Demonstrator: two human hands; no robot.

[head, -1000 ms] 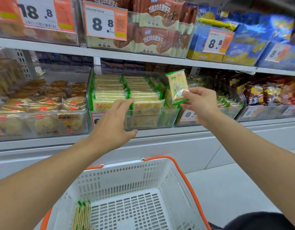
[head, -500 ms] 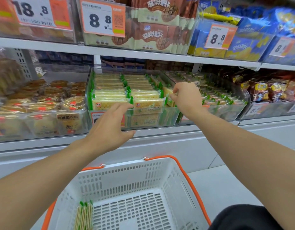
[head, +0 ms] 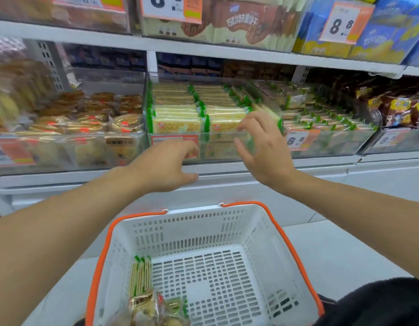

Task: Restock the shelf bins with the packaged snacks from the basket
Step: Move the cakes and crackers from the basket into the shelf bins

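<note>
Head view, change: The green-edged cracker packet that was held up in the right hand [head: 266, 150] a second ago is no longer held; it was carried down into the clear bin [head: 227, 147] half a second ago, and the hand is now lifted clear of the front wall.
Head view, right hand: Fingers are spread apart and relaxed, with nothing gripped; the hand is seen in front of the bin's right front corner.
Head view, left hand [head: 167, 164]: Fingers are extended and loosely apart in front of the bin's price label [head: 174, 140]; nothing is held. Contact with the front wall cannot be told.
Meaning for the task: One placement is judged complete; a return to the basket [head: 203, 231] for the next packet is the likely step.
Clear bin, contents: Two neat rows of cracker packets [head: 178, 114] are stood on edge, filled nearly to the front; more packets are leaned along the right side.
Neighbouring bin, right [head: 331, 142]: Similar green-trimmed packets are laid in rows.
Neighbouring bin, left [head: 69, 151]: Round golden pastries in clear wrap are piled inside.
Basket, contents: A few cracker packets [head: 140, 275] are stood against the left wall, and other wrapped snacks [head: 154, 307] are heaped at the near left corner; the remainder of the floor is bare mesh.
Task progress: Restocking is judged well along, with a small remainder left to shelve.
</note>
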